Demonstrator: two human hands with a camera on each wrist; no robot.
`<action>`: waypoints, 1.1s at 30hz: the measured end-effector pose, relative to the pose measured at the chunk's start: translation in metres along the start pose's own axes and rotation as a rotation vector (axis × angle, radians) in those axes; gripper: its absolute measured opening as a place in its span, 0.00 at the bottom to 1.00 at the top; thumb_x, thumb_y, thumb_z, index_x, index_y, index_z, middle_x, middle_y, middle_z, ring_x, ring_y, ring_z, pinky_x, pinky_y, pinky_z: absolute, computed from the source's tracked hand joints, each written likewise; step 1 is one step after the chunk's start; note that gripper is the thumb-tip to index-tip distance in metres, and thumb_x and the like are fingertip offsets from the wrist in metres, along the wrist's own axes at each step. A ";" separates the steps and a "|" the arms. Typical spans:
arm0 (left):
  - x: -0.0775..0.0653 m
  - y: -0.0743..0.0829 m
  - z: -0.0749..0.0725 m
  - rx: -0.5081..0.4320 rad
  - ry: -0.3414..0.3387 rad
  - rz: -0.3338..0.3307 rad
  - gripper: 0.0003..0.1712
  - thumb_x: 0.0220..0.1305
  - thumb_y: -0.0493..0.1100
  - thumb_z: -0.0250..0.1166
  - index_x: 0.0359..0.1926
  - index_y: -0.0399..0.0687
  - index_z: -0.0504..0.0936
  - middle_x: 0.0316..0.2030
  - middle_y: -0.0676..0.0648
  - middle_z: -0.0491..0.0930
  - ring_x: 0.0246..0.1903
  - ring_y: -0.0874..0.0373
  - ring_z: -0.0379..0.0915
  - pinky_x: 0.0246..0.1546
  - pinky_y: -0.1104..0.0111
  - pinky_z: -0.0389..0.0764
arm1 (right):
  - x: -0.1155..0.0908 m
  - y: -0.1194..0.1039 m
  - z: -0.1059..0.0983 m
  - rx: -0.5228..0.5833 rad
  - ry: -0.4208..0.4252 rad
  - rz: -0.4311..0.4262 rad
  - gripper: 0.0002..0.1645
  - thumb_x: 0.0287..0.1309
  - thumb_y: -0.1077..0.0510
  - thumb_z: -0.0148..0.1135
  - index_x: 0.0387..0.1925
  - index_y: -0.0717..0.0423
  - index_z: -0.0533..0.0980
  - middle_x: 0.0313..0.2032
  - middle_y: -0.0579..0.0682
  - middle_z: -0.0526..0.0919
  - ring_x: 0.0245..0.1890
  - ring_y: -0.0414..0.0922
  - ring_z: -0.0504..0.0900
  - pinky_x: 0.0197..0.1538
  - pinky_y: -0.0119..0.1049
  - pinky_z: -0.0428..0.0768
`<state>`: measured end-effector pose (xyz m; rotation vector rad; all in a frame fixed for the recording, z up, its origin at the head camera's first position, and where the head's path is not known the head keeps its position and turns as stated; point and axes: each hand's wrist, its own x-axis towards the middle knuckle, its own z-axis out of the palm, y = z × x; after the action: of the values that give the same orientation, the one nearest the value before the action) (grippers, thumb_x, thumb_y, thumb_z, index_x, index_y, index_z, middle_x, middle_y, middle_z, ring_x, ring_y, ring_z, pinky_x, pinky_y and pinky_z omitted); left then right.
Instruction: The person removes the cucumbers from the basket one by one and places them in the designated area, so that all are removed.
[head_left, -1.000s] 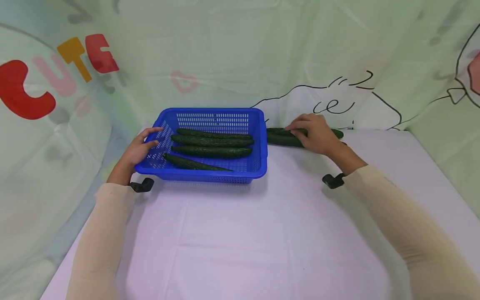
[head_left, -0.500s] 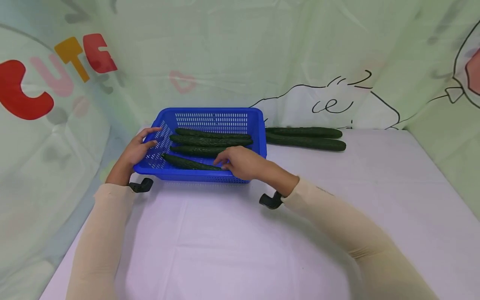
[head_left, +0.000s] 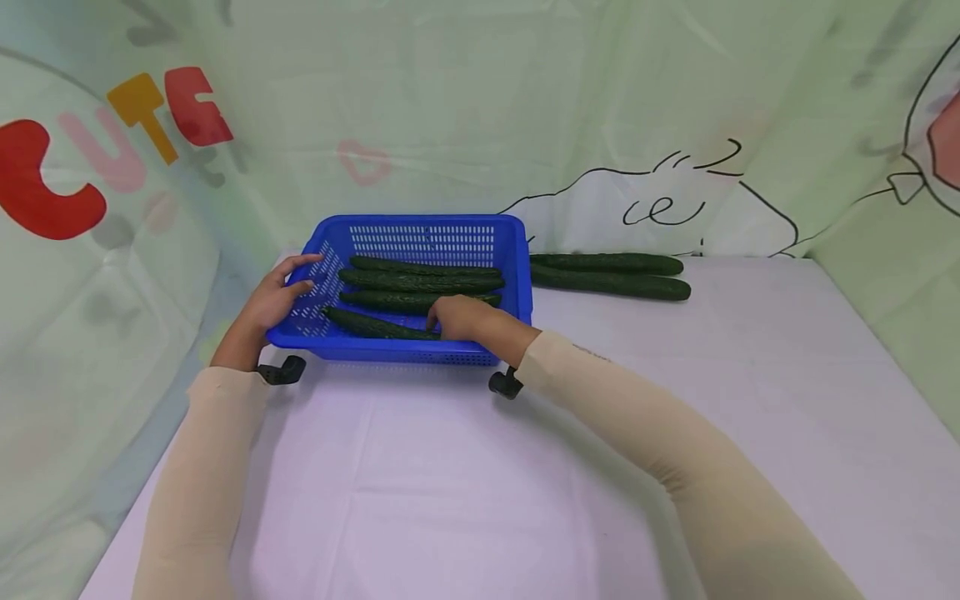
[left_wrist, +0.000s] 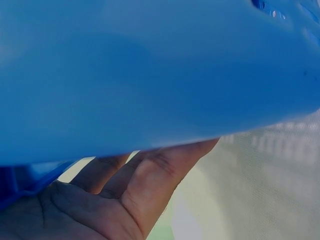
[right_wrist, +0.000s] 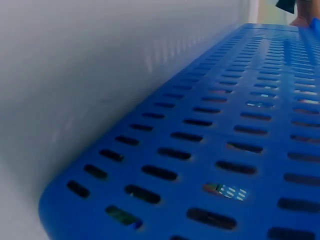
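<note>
A blue slotted plastic basket stands on the white cloth with several dark green cucumbers inside. My left hand grips its left rim; in the left wrist view the fingers of that left hand reach past the blue rim. Inside the front right part of the basket, my right hand pinches the right end of the front cucumber, its fingertips partly hidden. That cucumber lies slightly slanted, apart from three others, such as the one behind it. The right wrist view holds only the basket's slotted outer wall.
Two more cucumbers lie on the table right of the basket, one at the back and one in front of it; their left ends are hidden by the basket. A printed cloth backdrop rises behind the table.
My right hand has left the cucumbers outside, moved left and forward into the basket, and sunk lower at the front cucumber. The left hand stays on the rim.
</note>
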<state>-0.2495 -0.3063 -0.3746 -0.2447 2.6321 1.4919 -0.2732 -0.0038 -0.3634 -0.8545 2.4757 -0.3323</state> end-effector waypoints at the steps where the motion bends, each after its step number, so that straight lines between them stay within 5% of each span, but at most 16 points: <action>1: 0.000 0.000 0.000 0.000 -0.002 0.000 0.29 0.76 0.44 0.48 0.74 0.64 0.59 0.79 0.42 0.43 0.71 0.29 0.54 0.61 0.35 0.66 | 0.001 0.001 0.001 -0.022 -0.012 0.021 0.25 0.64 0.64 0.59 0.61 0.48 0.77 0.65 0.51 0.76 0.62 0.48 0.76 0.57 0.40 0.80; 10: 0.001 0.002 0.000 0.001 -0.002 0.008 0.28 0.76 0.44 0.48 0.74 0.65 0.59 0.79 0.43 0.43 0.71 0.30 0.53 0.62 0.35 0.65 | 0.001 0.001 0.000 -0.047 -0.008 0.048 0.23 0.64 0.61 0.59 0.61 0.52 0.77 0.63 0.51 0.78 0.65 0.50 0.75 0.65 0.46 0.75; 33: -0.002 0.002 0.001 -0.004 -0.006 -0.011 0.29 0.76 0.44 0.48 0.74 0.64 0.58 0.79 0.43 0.41 0.71 0.29 0.52 0.61 0.34 0.65 | 0.002 0.001 -0.001 -0.085 0.016 -0.035 0.23 0.62 0.59 0.63 0.59 0.59 0.77 0.58 0.54 0.81 0.61 0.50 0.78 0.64 0.42 0.76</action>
<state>-0.2482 -0.3043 -0.3735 -0.2539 2.6189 1.4930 -0.2752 -0.0043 -0.3635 -0.9343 2.5081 -0.2483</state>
